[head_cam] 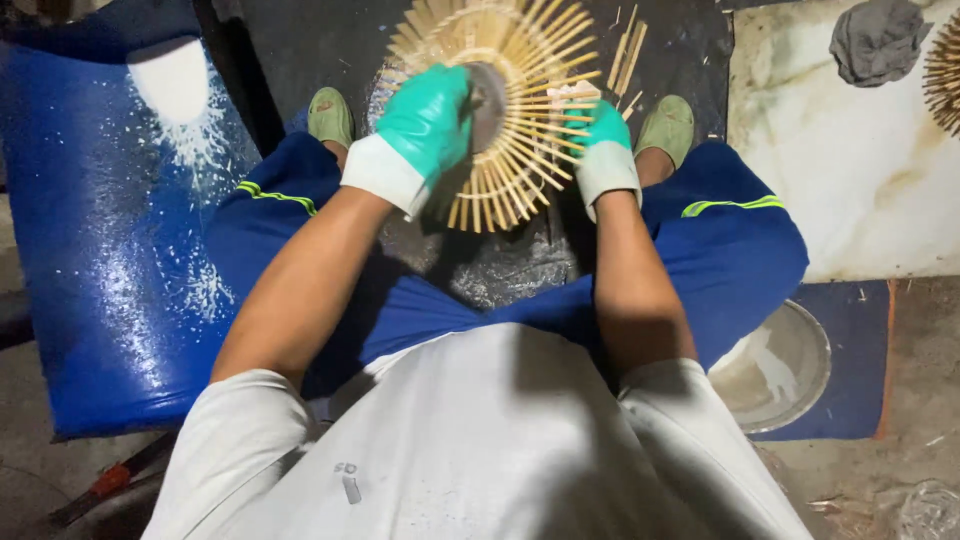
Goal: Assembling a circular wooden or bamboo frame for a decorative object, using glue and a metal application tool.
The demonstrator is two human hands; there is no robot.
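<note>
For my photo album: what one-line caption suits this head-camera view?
Seated person's gloved left hand and right hand grip a round fan of bamboo sticks above a dark mat.

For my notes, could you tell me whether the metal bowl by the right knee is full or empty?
Nearly empty: the bowl shows bare metal inside with only a pale smear; its left part is hidden behind the leg.

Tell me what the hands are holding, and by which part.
Both gloved hands hold a round bamboo-stick fan wheel: the left hand covers its dark hub, the right hand grips the sticks at its right rim.

Both gloved hands, left hand [425,120] and right hand [603,135], grip a radial bamboo-stick disc [510,100] (between the knees).
</note>
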